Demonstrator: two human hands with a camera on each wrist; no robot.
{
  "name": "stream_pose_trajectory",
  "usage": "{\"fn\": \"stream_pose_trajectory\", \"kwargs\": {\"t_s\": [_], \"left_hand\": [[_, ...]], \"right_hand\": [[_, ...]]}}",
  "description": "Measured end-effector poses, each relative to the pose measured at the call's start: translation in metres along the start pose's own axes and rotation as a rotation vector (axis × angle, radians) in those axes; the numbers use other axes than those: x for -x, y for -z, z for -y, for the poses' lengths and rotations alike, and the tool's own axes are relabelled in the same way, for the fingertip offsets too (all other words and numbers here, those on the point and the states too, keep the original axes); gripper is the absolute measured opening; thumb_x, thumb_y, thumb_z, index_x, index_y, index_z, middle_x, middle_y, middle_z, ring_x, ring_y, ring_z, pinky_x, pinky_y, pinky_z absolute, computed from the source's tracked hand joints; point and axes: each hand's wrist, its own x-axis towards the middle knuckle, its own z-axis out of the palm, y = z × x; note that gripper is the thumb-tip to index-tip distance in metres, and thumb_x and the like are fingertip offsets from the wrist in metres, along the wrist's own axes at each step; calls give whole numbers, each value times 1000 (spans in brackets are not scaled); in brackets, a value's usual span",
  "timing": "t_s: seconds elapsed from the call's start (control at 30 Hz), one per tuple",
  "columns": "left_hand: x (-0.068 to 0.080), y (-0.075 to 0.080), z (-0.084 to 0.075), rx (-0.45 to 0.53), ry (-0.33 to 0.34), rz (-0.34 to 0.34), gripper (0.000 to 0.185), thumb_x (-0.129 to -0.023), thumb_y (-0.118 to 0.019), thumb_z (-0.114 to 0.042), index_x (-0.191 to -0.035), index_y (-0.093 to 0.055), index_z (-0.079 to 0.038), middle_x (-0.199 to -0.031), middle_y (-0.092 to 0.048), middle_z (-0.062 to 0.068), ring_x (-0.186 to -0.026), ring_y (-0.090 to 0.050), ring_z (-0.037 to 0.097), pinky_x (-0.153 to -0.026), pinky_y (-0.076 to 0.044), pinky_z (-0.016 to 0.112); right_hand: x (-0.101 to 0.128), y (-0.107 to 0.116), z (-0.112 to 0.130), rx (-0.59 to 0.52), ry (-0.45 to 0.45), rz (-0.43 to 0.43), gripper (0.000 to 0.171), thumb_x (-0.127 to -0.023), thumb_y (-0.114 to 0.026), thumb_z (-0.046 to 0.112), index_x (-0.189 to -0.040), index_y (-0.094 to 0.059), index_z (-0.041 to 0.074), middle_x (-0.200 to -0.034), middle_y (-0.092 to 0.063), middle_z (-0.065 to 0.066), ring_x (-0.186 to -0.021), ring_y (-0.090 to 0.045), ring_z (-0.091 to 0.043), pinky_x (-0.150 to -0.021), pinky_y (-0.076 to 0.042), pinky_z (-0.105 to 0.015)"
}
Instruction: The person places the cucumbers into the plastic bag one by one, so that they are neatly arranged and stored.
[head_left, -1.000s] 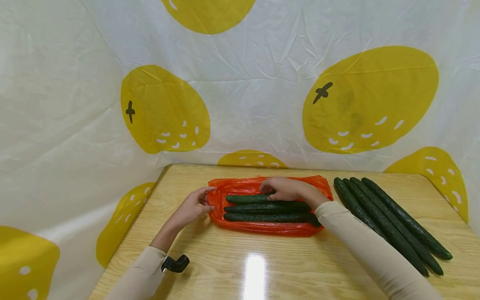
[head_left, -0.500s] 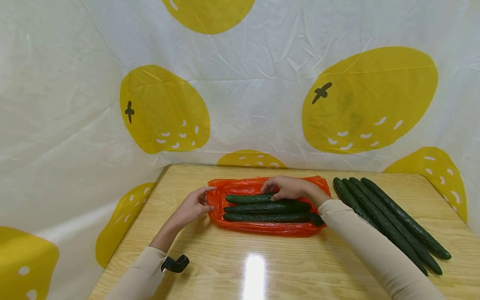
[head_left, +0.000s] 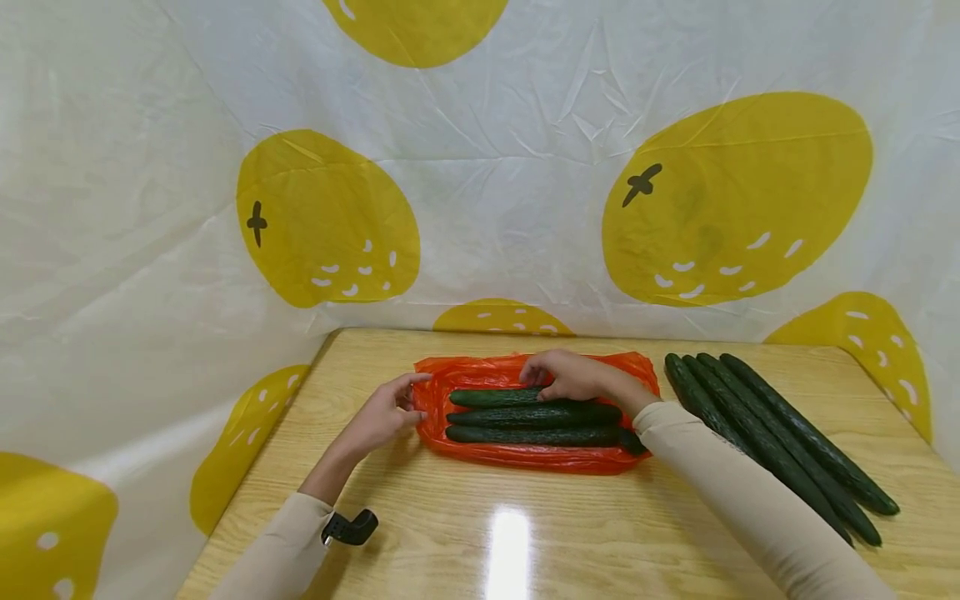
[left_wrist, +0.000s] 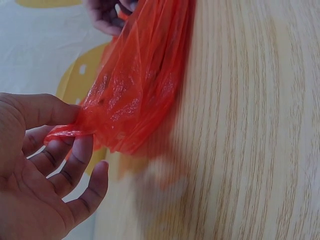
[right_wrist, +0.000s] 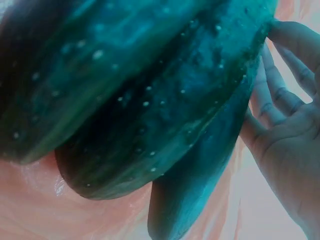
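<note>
An orange plastic bag (head_left: pixel 525 456) lies flat on the wooden table (head_left: pixel 525 533) with three dark green cucumbers (head_left: pixel 532 415) side by side on it. My left hand (head_left: pixel 386 412) pinches the bag's left edge (left_wrist: pixel 100 120) between thumb and fingers. My right hand (head_left: pixel 570 375) rests over the farthest cucumber (head_left: pixel 487 397), fingers curled on it. In the right wrist view the cucumbers (right_wrist: pixel 150 100) fill the frame, my fingers (right_wrist: pixel 280 105) lie against one, and the orange film (right_wrist: pixel 60 215) shows below.
Three longer cucumbers (head_left: pixel 772 446) lie together on the table's right side. A white sheet with yellow fruit prints (head_left: pixel 480 167) hangs behind and drapes to the left. A black clip (head_left: pixel 350 527) sits at my left cuff.
My right hand has shifted very slightly on the far cucumber; the left hand keeps its pinch on the bag's edge. Little else has moved.
</note>
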Motion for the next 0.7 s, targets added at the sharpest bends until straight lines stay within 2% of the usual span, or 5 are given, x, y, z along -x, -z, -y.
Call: {"fn": "stream_pose_trajectory", "kwargs": {"t_s": [0.2, 0.33, 0.57, 0.7], "left_hand": [[0, -1, -1, 5, -5, 0, 60, -85, -67, 11, -143, -49, 8, -96, -57, 22, -86, -52, 28, -64, -47, 27], [-1, -1, 1, 7, -10, 3, 61, -85, -66, 11, -143, -49, 8, -97, -58, 23, -86, -54, 28, -68, -50, 33], [1, 0, -2, -1, -10, 0, 60, -86, -66, 11, -143, -48, 9, -98, -58, 22, -88, -53, 29, -67, -49, 32], [0, -1, -1, -12, -3, -1, 60, -86, -67, 10, -143, -49, 8, -97, -58, 22, -87, -52, 29, -67, -47, 29]], "right_hand": [[1, -3, -2, 10, -6, -13, 29, -93, -73, 10, -122, -67, 7, -119, -67, -6, -108, -64, -24, -95, -53, -45], [5, -1, -3, -11, -11, 1, 30, -95, -72, 14, -124, -66, 7, -122, -66, -8, -111, -63, -25, -95, -52, -44], [21, 11, 2, -51, -12, -10, 35, -97, -69, 16, -130, -63, 3, -128, -64, -14, -118, -61, -33, -100, -48, -54], [34, 19, 6, -63, -25, -33, 34, -99, -67, 16, -131, -62, 4, -129, -64, -16, -120, -60, -36, -102, -47, -55]]}}
